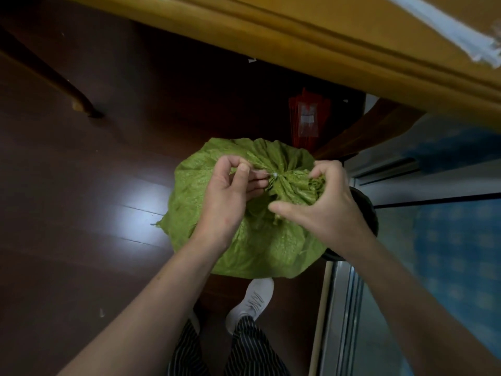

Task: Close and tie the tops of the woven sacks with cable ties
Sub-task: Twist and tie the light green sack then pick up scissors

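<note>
Dark wooden floor (81, 213) fills most of the view, shiny where light falls on it at the left. Across the top runs the edge of a yellow wooden table (298, 36). On the right a metal door track (341, 308) separates the wood from a blue patterned floor (455, 240).

At the centre a green woven sack (257, 248) stands on the floor below the table edge, its top gathered into a puckered neck. Just behind it on the right a black round object (366, 210) shows, mostly hidden by the right arm.

Both forearms reach in from below. The right hand (325, 202) curls round the bunched cloth above the neck and grips it, thumb pointing left across the folds. The left hand (225, 196) is beside the neck on the left, thumb and forefinger pinching the free end of a white cable tie (261, 173), which runs taut from the fingers to its small head at the sack's neck.

Striped trousers (244, 348) and a white shoe (252, 299) show below the sack. A red packet (307, 118) stands in shadow under the table. A bundle of white ties (461, 31) lies on the table at the upper right.
</note>
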